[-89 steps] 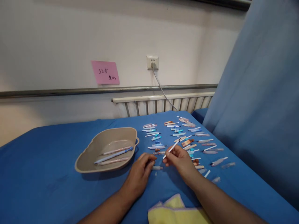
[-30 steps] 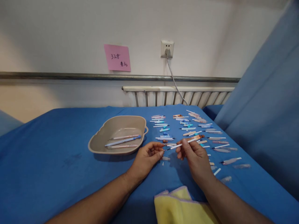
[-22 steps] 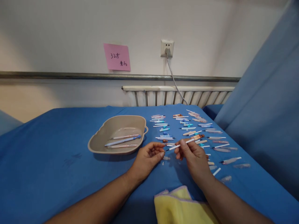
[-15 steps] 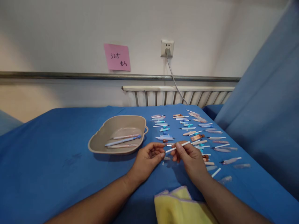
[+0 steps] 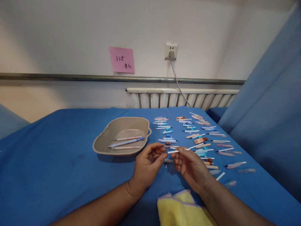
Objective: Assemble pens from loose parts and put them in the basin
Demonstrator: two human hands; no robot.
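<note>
My right hand (image 5: 189,166) pinches a thin white pen refill (image 5: 179,151) that lies almost level, its tip pointing left. My left hand (image 5: 148,163) is closed in a pinch right at that tip; what its fingers hold is too small to make out. Both hands hover just above the blue sheet (image 5: 58,169). A small pale pen piece (image 5: 168,160) lies on the sheet under them. Many pen parts (image 5: 195,138) are laid out in rows behind and to the right. A beige tray (image 5: 110,125) to the left holds three assembled pens (image 5: 125,142).
A folded yellow cloth (image 5: 181,208) lies at the near edge between my forearms. A blue curtain (image 5: 265,103) hangs on the right. Behind the bed are a white rail (image 5: 178,90), a wall socket with a cable (image 5: 171,51) and a pink note (image 5: 121,59).
The refill in my right hand has dropped from a slant to nearly level and slid left toward my left fingertips. Both hands sit slightly lower in view; the camera shifted a little.
</note>
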